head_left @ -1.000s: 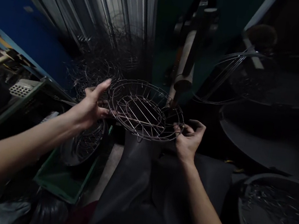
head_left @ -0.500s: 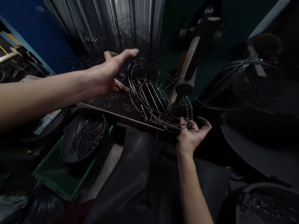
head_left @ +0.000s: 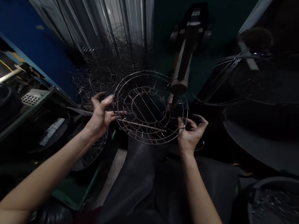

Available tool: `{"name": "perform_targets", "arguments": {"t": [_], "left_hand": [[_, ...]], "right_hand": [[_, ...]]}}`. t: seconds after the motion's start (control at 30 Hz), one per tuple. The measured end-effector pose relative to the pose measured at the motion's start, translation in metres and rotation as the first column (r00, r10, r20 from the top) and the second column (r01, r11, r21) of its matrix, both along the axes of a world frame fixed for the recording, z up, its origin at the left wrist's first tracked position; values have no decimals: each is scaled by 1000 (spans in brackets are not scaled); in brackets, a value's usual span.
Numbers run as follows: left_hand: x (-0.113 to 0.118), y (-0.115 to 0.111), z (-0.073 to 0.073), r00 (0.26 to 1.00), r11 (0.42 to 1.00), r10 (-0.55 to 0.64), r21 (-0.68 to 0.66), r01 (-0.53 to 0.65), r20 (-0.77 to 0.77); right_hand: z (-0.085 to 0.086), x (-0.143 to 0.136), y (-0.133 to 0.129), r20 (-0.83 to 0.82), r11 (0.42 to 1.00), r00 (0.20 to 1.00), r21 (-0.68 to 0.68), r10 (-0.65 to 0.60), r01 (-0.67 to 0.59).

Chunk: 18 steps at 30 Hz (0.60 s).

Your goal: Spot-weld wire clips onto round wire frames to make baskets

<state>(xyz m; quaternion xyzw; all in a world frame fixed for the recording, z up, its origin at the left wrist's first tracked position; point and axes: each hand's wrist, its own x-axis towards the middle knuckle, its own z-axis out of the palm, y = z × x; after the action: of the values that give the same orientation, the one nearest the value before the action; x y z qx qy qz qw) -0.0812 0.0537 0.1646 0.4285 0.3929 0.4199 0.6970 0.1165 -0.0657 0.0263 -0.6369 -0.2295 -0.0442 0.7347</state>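
Note:
A round wire basket (head_left: pixel 146 135) with concentric rings and short cross wires lies between my two hands, its near side tipped down. My left hand (head_left: pixel 101 114) grips its left rim, with fingers reaching under the wires and the thumb at the edge. On the right rim, my right hand (head_left: pixel 190 132) pinches the wire between thumb and fingers. The basket's far right part is around or beside the lower electrode of a machine, below a thick metal cylinder (head_left: pixel 180 83); the exact contact cannot be seen.
A black tub of small wire pieces (head_left: pixel 281 219) stands at lower right. Bent wires (head_left: pixel 227 69) hang at right. A green crate (head_left: pixel 70 199) holds a black bowl at lower left. Tangled wire (head_left: pixel 95 82) lies behind my left hand.
My left hand has moved down and nearer, and the basket has swung from a tilted position to a flatter one. My right hand keeps its hold on the right rim. The view has shifted slightly.

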Motion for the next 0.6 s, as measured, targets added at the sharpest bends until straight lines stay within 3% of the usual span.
{"name": "perform_targets", "arguments": {"t": [0.1, 0.17, 0.23, 0.33, 0.43, 0.5, 0.6], "left_hand": [[-4, 0, -17, 1000, 996, -12, 89, 14, -18], [-2, 2, -19, 999, 995, -25, 95, 29, -40], [5, 3, -11, 998, 994, -26, 105, 32, -61], [22, 5, 12, 995, 989, -19, 142, 33, -96], [36, 12, 32, 991, 982, -28, 184, 52, -132], [40, 17, 36, 991, 979, -9, 200, 36, -136], [36, 24, 24, 992, 979, 7, 202, 18, -124]], "right_hand": [[-5, 5, -4, 9, 999, 1000, -28, 24, -23], [-11, 12, -6, 10, 998, 999, -25, 51, -50], [-17, 21, -5, -6, 997, 997, 1, 79, -79], [-25, 32, 2, -51, 991, 991, 68, 120, -116], [-24, 34, 14, -75, 985, 990, 128, 122, -111], [-18, 32, 22, -73, 985, 993, 149, 98, -86], [-7, 30, 27, -51, 984, 996, 171, 70, -60]]}}
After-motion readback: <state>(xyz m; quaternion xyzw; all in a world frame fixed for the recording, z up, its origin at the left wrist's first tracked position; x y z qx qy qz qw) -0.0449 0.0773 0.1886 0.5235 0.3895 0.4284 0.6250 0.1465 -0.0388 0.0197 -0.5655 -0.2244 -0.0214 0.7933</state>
